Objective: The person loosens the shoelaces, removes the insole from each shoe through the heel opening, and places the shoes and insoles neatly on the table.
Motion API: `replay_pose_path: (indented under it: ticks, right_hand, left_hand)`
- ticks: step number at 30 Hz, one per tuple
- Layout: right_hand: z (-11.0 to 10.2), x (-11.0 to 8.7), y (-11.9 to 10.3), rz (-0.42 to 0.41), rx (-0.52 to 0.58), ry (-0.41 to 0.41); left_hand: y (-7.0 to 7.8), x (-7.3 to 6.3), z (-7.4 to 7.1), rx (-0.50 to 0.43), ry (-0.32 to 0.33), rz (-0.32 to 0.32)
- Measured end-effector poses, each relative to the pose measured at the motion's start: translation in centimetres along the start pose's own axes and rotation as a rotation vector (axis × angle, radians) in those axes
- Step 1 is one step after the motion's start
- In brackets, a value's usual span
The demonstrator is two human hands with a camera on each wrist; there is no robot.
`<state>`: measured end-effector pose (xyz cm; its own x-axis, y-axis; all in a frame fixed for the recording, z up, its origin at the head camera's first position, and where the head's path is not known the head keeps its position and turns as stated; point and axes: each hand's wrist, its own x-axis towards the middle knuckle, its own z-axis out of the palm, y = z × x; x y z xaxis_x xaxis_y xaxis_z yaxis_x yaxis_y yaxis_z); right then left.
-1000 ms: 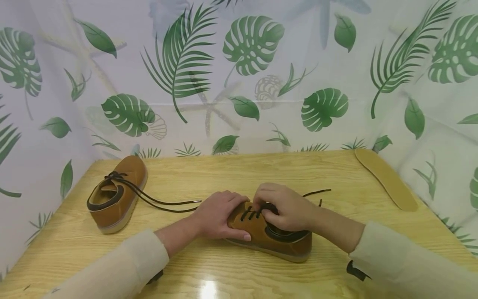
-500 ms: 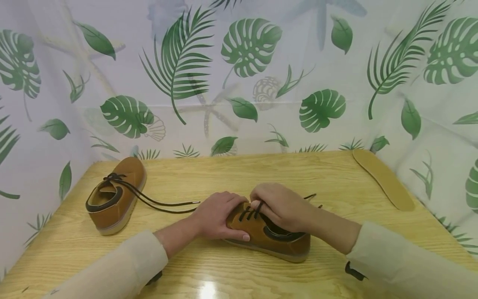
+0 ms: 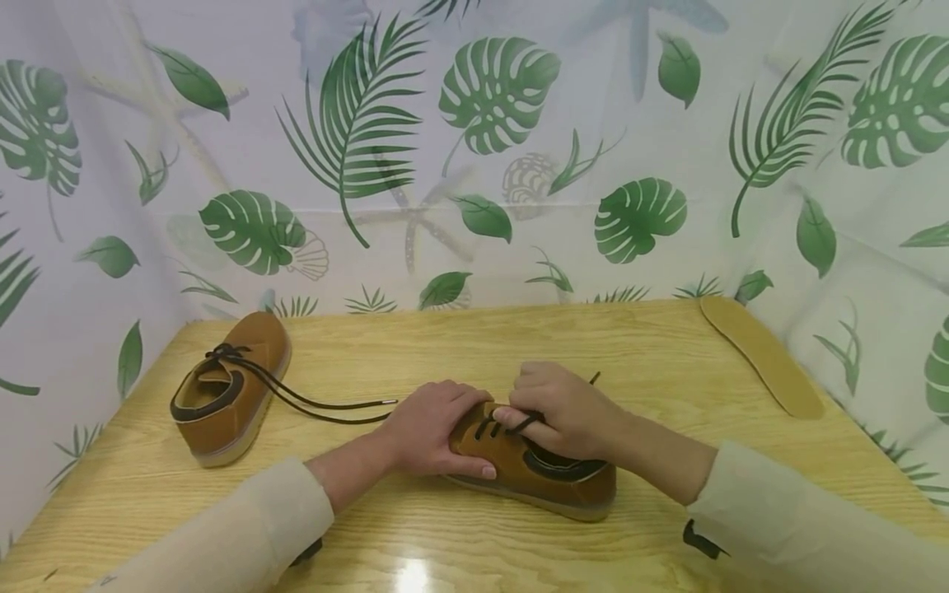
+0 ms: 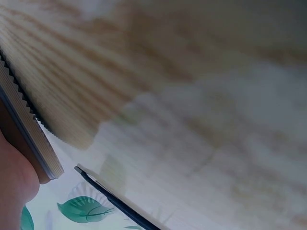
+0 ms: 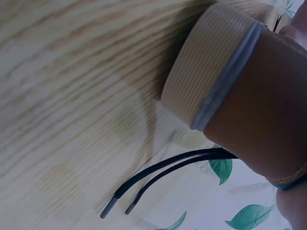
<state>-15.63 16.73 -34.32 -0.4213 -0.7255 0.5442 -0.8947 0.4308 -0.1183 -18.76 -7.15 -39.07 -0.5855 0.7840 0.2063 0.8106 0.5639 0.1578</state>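
Observation:
A brown lace-up shoe with a pale sole lies at the middle of the table, its toe to the left. My left hand grips the toe, thumb along the near side and fingers over the far side. Above the shoe's opening, my right hand pinches the black shoelace near the top eyelets. Part of the opening is hidden under that hand. In the right wrist view the shoe's heel is close, with two loose lace ends beyond it. The left wrist view catches the sole edge.
A second brown shoe stands at the left, its lace knotted and the long ends trailing towards my left hand. A tan insole lies at the right back. Leaf-patterned cloth encloses the wooden table behind and at both sides.
My right hand first reached to the lacing, took the lace, then drew it slightly to the right. The loose lace behind the hand shifted and shows less. My left hand stayed on the toe.

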Motion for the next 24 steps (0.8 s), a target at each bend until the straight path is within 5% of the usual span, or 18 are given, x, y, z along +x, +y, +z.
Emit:
replay_pose_path:
  ticks: [24]
  right_hand:
    - [-0.98,-0.09,-0.1,0.2,-0.061,0.145]
  left_hand:
    - [0.14,-0.05,-0.27,-0.019,-0.02,-0.017]
